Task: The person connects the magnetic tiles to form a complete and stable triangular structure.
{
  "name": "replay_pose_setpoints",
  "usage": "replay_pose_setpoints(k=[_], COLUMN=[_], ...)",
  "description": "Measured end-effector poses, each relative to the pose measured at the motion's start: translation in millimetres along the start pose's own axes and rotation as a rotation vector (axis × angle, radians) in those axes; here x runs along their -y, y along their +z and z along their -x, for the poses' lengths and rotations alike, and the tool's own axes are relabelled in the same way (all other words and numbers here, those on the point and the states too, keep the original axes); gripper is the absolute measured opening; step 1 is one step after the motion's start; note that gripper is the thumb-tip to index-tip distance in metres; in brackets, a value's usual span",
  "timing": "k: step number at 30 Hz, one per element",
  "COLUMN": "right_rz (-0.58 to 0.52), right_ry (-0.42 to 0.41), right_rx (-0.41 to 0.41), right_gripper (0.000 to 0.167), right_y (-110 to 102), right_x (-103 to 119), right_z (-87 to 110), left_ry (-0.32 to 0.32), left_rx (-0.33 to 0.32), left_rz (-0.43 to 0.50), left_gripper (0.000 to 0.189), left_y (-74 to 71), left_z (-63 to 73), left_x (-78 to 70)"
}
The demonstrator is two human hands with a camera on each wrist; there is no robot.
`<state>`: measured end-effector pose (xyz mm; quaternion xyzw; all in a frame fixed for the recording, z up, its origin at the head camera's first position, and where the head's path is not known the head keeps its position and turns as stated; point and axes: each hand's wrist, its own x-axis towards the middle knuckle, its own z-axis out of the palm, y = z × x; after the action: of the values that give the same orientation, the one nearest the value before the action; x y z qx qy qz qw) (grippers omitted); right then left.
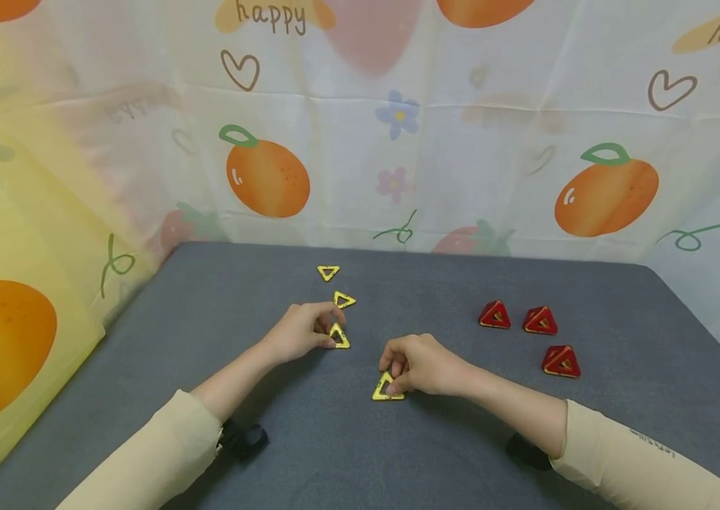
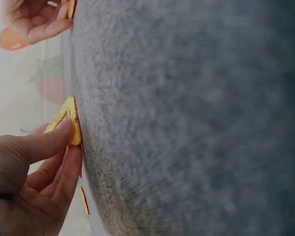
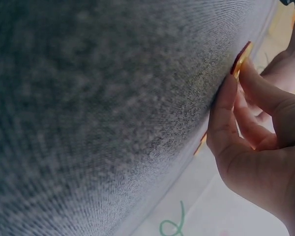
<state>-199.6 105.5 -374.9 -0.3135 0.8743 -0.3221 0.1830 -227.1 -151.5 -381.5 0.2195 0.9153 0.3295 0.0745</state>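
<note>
My left hand point(image 1: 302, 331) pinches a yellow triangular frame piece point(image 1: 340, 341) between thumb and fingers, just over the grey table; in the left wrist view the thumb lies across this yellow triangle point(image 2: 73, 129). Nearer to me and to the right, my right hand point(image 1: 426, 365) pinches a second yellow triangle point(image 1: 380, 394) by its right side. The right wrist view shows that triangle point(image 3: 242, 58) edge-on, with a red edge, between thumb and finger. Just beyond the left fingers lies another yellow triangle point(image 1: 345, 300), and a further one point(image 1: 328, 273) rests farther back.
On the right of the table point(image 1: 238, 283) stand three red pyramid-shaped pieces, one at the left point(image 1: 494, 314), one beside it point(image 1: 541, 320) and one nearer point(image 1: 561, 362). A printed fruit cloth point(image 1: 347, 163) hangs along the back and sides.
</note>
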Motion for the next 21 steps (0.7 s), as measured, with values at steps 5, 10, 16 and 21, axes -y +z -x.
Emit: replay_pose_setpoints(k=[5,10,16,21], right_rz=[-0.003,0.008,0.018,0.011], right_ry=[0.005,0.011,0.023,0.026], right_rx=[0.007,0.007,0.002,-0.005], right_gripper=[0.023,0.023,0.025,0.027], right_y=[0,-1,-1,0], right_x=[0,0,1,0], right_z=[-1.0,-1.0,-0.7,-0.6], left_ry=[0.034,0.030,0.023,0.016], left_rx=[0.035,0.044,0.071,0.108], left_rz=[0.013,0.074,0.158,0.208], left_gripper=[0.024,0.025,0.028,0.027], left_y=[1.3,7.8,18.7,26.5], left_z=[3.9,6.6,11.2,14.7], left_x=[-7.0,-16.2,-29.0,-40.5])
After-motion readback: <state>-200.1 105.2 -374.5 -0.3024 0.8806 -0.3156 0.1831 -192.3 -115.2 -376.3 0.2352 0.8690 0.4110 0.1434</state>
